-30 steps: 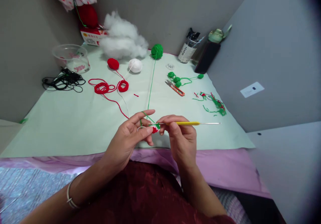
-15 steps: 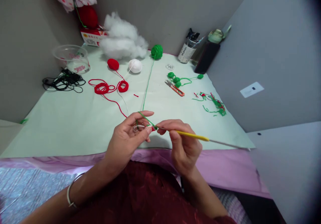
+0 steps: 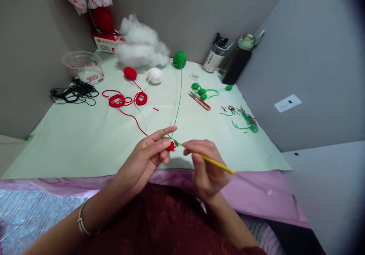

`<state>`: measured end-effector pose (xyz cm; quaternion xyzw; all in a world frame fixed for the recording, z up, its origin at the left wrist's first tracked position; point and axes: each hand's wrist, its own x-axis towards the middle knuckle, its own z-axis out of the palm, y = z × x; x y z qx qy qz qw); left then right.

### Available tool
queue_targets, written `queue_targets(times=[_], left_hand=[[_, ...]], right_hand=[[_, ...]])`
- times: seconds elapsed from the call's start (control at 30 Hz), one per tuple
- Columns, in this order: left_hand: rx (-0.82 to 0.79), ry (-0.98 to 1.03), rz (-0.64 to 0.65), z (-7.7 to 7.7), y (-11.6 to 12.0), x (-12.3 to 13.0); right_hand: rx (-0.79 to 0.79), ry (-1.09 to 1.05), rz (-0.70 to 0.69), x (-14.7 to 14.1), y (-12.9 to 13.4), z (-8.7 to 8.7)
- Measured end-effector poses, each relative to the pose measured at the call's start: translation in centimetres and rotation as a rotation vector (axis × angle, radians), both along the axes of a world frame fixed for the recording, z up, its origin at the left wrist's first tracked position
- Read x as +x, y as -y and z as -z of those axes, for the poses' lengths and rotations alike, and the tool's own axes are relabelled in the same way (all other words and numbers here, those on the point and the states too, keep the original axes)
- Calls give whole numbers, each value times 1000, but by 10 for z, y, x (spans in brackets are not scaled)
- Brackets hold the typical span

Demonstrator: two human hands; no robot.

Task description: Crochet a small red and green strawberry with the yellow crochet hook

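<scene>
Pinched between the thumb and fingers of my left hand is a small red and white crochet piece with green at its top edge. Green yarn runs from the green ball over my raised left index finger to the piece. My right hand grips a crochet hook by its yellow handle, and the metal tip meets the green edge. The hook's back end is blurred. A red strand and a thin white strand lead toward my left hand.
Red coils, a red ball and a white ball lie left, near stuffing and a plastic tub. Orange-handled snips, small green balls, yarn scraps, a pen cup and a dark bottle are right.
The crochet piece has turned so more of its red side shows. My left thumb has shifted up, the green strand has swung right, and the hook's back end has dropped.
</scene>
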<state>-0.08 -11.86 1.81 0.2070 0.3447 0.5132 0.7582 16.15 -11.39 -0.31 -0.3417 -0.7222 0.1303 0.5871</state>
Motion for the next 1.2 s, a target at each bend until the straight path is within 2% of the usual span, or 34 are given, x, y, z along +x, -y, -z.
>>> queue_targets(times=[0.1, 0.2, 0.27, 0.33, 0.4, 0.47, 0.53, 0.63, 0.7, 0.87, 1.03, 1.2], left_hand=[[73, -46, -37, 1, -1, 0], [166, -148, -56, 4, 0, 4], [194, -184, -79, 6, 0, 8], [173, -147, -82, 7, 0, 9], [98, -50, -36, 7, -1, 8], [7, 48, 12, 7, -3, 5], [-44, 100, 12, 6, -6, 1], [-6, 70, -14, 6, -7, -1], [68, -8, -9, 6, -5, 0], [177, -207, -24, 7, 1, 4], [185, -252, -70, 9, 2, 3], [192, -275, -50, 7, 2, 2]], right_hand=[[-212, -278, -113, -2, -6, -5], [-274, -277, -153, -5, -8, -6], [-224, -197, -123, -6, -7, -3], [-109, -44, -51, -6, -3, 1], [9, 122, 21, -5, 0, 3], [38, 128, 45, -2, -1, 3], [-65, -68, 10, -1, -4, 1], [-299, -368, -140, -2, -10, -4], [-374, -408, -232, -4, -12, -5], [-500, -477, -279, -3, -12, 0], [-622, -587, -353, 0, -13, 0], [-651, -656, -409, 1, -15, -7]])
